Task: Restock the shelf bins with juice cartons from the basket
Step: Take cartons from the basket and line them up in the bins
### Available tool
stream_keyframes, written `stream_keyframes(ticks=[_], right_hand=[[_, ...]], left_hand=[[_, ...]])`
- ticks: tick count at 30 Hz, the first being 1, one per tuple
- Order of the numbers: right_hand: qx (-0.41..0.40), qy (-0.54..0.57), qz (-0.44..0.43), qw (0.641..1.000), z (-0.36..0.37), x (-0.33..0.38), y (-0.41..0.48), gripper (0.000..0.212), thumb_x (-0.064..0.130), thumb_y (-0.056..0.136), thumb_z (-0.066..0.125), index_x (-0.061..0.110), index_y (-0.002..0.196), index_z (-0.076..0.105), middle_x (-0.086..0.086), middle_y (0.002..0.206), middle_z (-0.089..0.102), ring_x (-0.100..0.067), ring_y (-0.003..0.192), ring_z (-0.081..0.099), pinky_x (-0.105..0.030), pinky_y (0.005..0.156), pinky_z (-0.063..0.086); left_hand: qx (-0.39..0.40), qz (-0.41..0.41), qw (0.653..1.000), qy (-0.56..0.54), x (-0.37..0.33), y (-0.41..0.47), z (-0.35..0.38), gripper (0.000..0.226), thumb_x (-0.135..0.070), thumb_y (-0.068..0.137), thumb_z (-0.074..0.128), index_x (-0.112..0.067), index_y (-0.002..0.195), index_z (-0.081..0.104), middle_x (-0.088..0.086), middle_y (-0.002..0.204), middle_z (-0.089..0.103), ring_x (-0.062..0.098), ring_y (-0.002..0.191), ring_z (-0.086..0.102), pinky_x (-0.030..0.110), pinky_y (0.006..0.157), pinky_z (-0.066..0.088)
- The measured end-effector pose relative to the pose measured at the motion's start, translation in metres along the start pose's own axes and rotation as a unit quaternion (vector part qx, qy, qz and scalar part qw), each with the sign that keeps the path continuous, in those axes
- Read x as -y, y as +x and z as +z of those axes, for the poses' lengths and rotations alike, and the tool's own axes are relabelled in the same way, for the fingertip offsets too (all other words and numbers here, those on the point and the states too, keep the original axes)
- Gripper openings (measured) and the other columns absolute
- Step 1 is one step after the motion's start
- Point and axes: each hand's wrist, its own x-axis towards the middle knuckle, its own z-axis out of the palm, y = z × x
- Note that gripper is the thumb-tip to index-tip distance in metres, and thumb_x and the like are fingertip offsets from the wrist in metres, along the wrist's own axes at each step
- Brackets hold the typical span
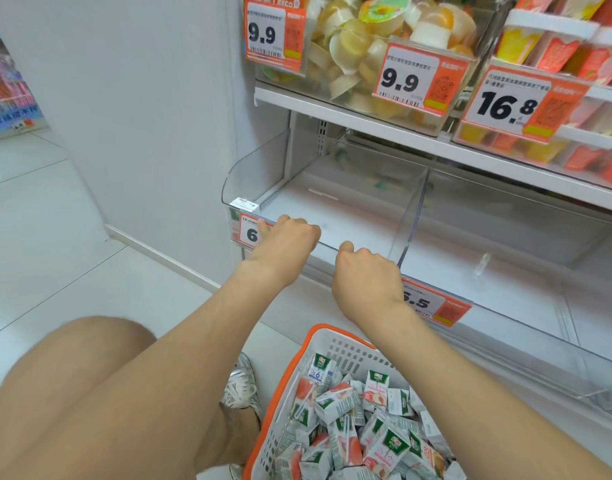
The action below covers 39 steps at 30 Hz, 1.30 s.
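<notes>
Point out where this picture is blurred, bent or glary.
Head view: motion blur smears the packs at upper right and the poster far left; wide-angle lens bows the shelf edge; faint glare on the clear bin; left hand, right hand and juice cartons are sharp.

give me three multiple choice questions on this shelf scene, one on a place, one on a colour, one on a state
1. Where does the white slotted plastic basket stand?
A. on the upper shelf
B. inside a bin
C. on the floor below the bins

2. What colour is the basket's rim?
A. blue
B. orange
C. green

3. How full is the clear plastic shelf bin at the left hand and right hand?
A. no cartons in it
B. half full
C. heaped to its lip

Answers: 1 C, it sits low on the floor tiles beside the person's shoe; 2 B, an orange band edges it; 3 A, its floor shows bare, while the small white and green juice cartons all lie in the basket.
</notes>
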Motion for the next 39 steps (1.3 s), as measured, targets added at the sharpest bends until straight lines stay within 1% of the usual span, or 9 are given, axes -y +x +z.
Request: stream_keyframes(ticks=[10,23,27,29,31,33,35,37,39], right_hand=[[0.016,0.006,0.023,1.0,-0.001,0.0,0.0,0.032,-0.001,0.092,0.055,0.007,0.123,0.049,-0.011,0.107,0.067,-0.034,0.096,0.069,-0.038,0.065,0.04],[0.027,0.015,0.014,0.999,-0.004,-0.009,0.005,0.041,-0.007,0.087,0.06,0.005,0.124,0.048,-0.011,0.102,0.064,-0.036,0.097,0.068,-0.039,0.066,0.04],[-0.076,0.065,-0.082,0.992,-0.002,-0.033,-0.009,0.039,-0.003,0.087,0.058,0.008,0.124,0.05,-0.012,0.109,0.059,-0.034,0.099,0.059,-0.039,0.069,0.041],[-0.178,0.076,-0.132,0.972,-0.002,-0.055,-0.024,0.039,-0.004,0.077,0.058,0.009,0.114,0.057,-0.011,0.105,0.057,-0.033,0.092,0.054,-0.041,0.071,0.044],[-0.236,0.084,-0.121,0.961,-0.002,-0.085,-0.039,0.037,-0.005,0.069,0.058,0.011,0.102,0.055,-0.01,0.098,0.052,-0.033,0.085,0.048,-0.043,0.069,0.041],[-0.198,0.092,-0.06,0.974,-0.002,-0.116,-0.051,0.04,-0.002,0.065,0.06,0.013,0.102,0.051,-0.008,0.099,0.048,-0.034,0.086,0.046,-0.044,0.069,0.041],[-0.074,0.095,0.019,0.993,0.001,-0.145,-0.056,0.046,0.008,0.07,0.062,0.016,0.113,0.049,-0.005,0.107,0.048,-0.033,0.094,0.049,-0.041,0.071,0.041],[0.066,0.114,0.067,0.989,0.005,-0.169,-0.059,0.053,0.022,0.075,0.065,0.022,0.125,0.047,-0.004,0.113,0.054,-0.031,0.101,0.056,-0.038,0.075,0.046],[0.145,0.107,0.079,0.981,0.01,-0.186,-0.063,0.053,0.03,0.076,0.066,0.027,0.127,0.049,-0.002,0.11,0.061,-0.029,0.1,0.063,-0.038,0.076,0.054]], left_hand=[[-0.013,0.019,0.999,-0.026,0.004,0.0,0.006,0.065,0.028,0.071,0.046,-0.016,0.117,0.06,0.006,0.113,0.06,0.032,0.11,0.047,0.068,0.109,0.037],[-0.009,0.034,0.999,-0.03,0.005,0.012,0.012,0.063,0.027,0.069,0.044,-0.016,0.113,0.055,0.004,0.11,0.058,0.031,0.11,0.048,0.069,0.1,0.043],[0.01,0.014,1.0,0.009,-0.01,0.009,0.007,0.071,0.027,0.071,0.048,-0.022,0.122,0.057,0.004,0.129,0.051,0.033,0.128,0.04,0.077,0.105,0.032],[0.008,-0.009,0.999,0.053,-0.026,0.005,0.004,0.073,0.022,0.076,0.055,-0.025,0.131,0.055,0.008,0.141,0.042,0.038,0.137,0.032,0.077,0.108,0.027],[-0.015,-0.015,0.994,0.105,-0.043,0.003,0.002,0.072,0.014,0.077,0.061,-0.025,0.136,0.053,0.01,0.141,0.042,0.043,0.138,0.03,0.075,0.111,0.026],[-0.045,0.012,0.991,0.128,-0.057,0.003,0.001,0.072,0.011,0.074,0.062,-0.025,0.136,0.053,0.008,0.136,0.049,0.04,0.133,0.035,0.065,0.111,0.028],[-0.056,0.043,0.995,0.074,-0.068,0.007,0.001,0.072,0.011,0.076,0.058,-0.027,0.137,0.053,0.004,0.131,0.057,0.036,0.129,0.04,0.059,0.113,0.026],[-0.028,0.051,0.996,-0.072,-0.082,0.01,0.002,0.062,0.005,0.086,0.051,-0.028,0.139,0.053,-0.001,0.129,0.065,0.031,0.129,0.046,0.058,0.12,0.021],[0.003,0.059,0.977,-0.205,-0.094,0.014,0.005,0.049,-0.003,0.093,0.044,-0.024,0.136,0.055,-0.004,0.122,0.072,0.028,0.125,0.056,0.06,0.122,0.019]])
